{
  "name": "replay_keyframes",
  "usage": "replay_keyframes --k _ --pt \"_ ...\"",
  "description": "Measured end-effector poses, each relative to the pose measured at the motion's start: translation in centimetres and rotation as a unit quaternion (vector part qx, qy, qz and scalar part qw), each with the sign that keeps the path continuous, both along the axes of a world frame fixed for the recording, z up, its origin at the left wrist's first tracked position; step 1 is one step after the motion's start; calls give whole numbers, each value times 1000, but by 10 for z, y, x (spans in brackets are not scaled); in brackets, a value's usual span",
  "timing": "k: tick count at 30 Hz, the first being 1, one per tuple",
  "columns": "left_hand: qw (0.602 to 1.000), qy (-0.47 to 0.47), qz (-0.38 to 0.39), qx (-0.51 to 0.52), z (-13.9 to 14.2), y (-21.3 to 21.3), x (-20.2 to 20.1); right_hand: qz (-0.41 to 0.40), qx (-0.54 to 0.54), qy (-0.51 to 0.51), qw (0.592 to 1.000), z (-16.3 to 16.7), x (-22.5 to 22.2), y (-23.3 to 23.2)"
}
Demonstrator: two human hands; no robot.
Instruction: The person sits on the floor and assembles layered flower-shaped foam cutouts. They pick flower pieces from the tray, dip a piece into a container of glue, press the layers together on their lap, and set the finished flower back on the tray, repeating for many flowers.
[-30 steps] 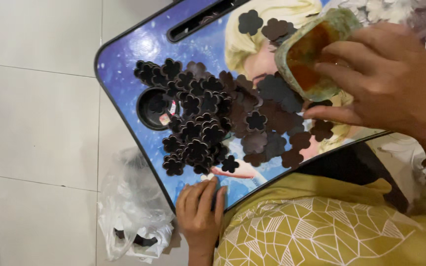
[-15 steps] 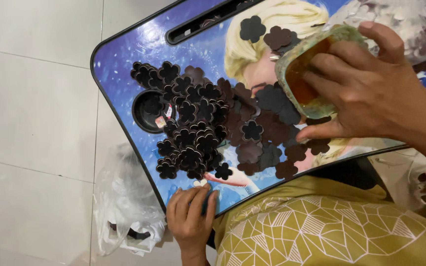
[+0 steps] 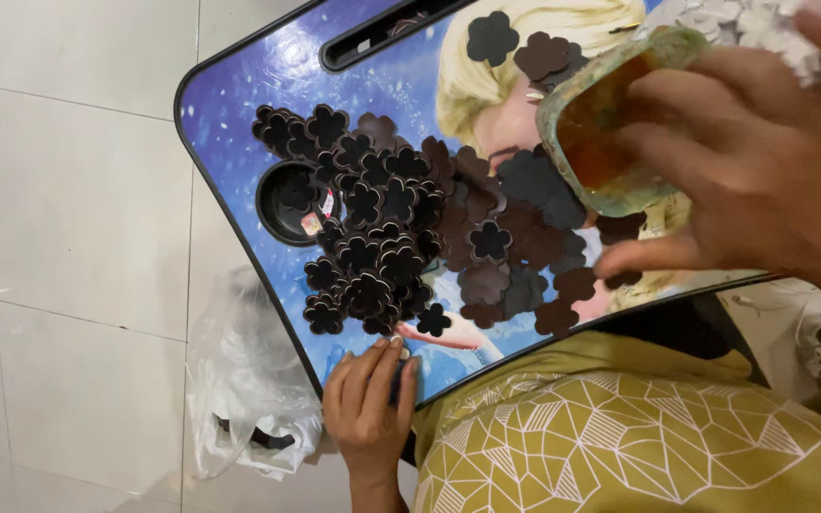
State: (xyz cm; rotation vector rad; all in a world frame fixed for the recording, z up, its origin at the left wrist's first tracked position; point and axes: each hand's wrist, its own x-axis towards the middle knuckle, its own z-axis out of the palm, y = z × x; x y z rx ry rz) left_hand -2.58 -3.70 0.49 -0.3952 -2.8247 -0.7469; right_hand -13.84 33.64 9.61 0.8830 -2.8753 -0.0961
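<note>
Head view, looking down on a small lap table [image 3: 239, 104] whose blue top carries a printed cartoon figure with blond hair. A heap of dark brown, flower-shaped cut-outs [image 3: 401, 228] covers the middle of the top, spreading from a round black cup recess [image 3: 287, 201] near the left rim towards the centre; two loose pieces lie apart near the upper edge beside a long black slot [image 3: 382, 36]. A small red-and-white label [image 3: 320, 214] sits at the rim of the recess. A crumpled, translucent white plastic bag [image 3: 239, 399] lies on the pale floor tiles just beside the table's lower corner. The right hand [image 3: 762, 180], blurred, wraps its fingers around a greenish, open container with amber-orange contents [image 3: 610, 123], tilted above the right part of the heap. The left hand [image 3: 370, 404] rests flat with fingers extended and together on the table's near edge, clasping nothing. A mustard-yellow garment with white line pattern [image 3: 639, 437] fills the lower right.
</note>
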Motion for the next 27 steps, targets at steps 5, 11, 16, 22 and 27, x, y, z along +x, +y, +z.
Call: replay_keyframes --k 5,11,16,22,27 --pt "999 24 -16 -25 4 1 -2 -33 -139 -99 985 -3 22 12" --pt "999 47 7 15 2 0 1 10 -47 24 999 3 30 3" --pt "943 -90 141 288 5 15 19 18 -33 55 998 -2 34 2" --pt "782 -297 158 524 1 40 14 26 -120 -117 986 -13 54 2" --pt "684 -356 128 624 13 61 11 50 -239 -174 954 13 87 -27"
